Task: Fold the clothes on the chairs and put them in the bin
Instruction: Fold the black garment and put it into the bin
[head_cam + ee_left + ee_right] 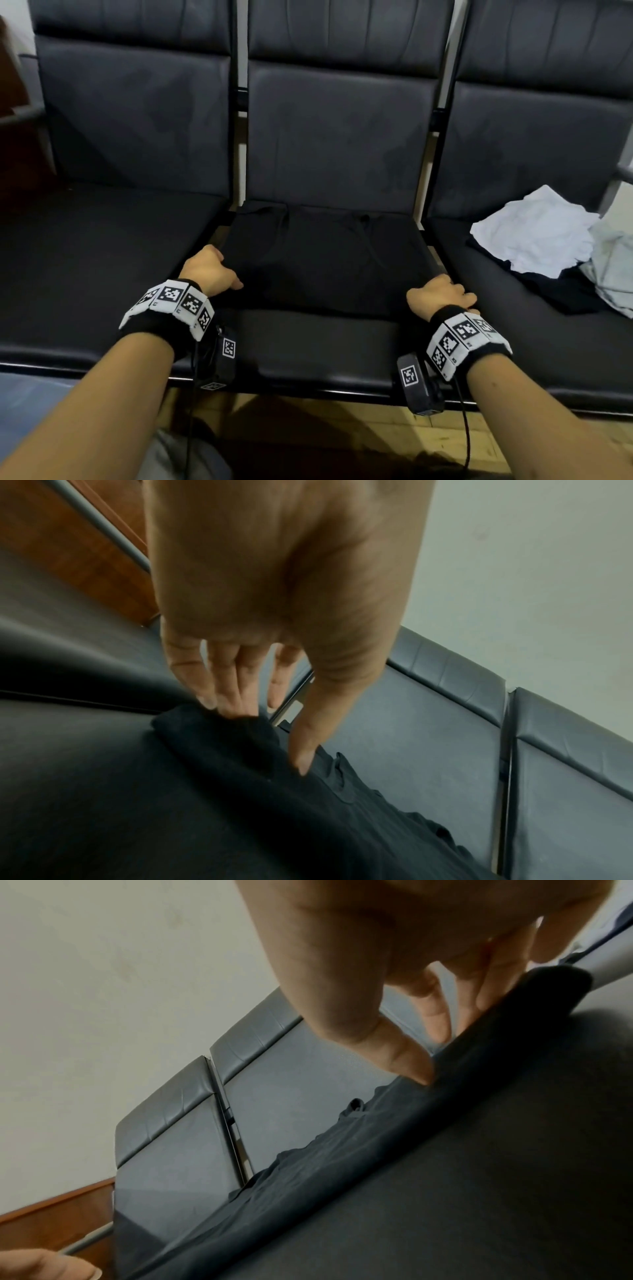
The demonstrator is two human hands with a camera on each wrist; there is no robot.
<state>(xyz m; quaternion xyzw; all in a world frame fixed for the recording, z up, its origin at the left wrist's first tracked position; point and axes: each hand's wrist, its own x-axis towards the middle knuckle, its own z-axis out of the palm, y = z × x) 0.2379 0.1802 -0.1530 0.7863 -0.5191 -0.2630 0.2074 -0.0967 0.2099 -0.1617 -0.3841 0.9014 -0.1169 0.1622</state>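
While the black garment lies spread flat on the middle chair, your two grips decide whether the fold comes out square. If one side lifts before the other, the cloth will likely skew or slide off the slick seat, I judge. Your left hand pinches the left edge, thumb on top and fingers tucked under the cloth. Your right hand pinches the right edge the same way, knuckles up. Both wrists sit low over the seat. More clothes wait on the right chair; no bin is in view.
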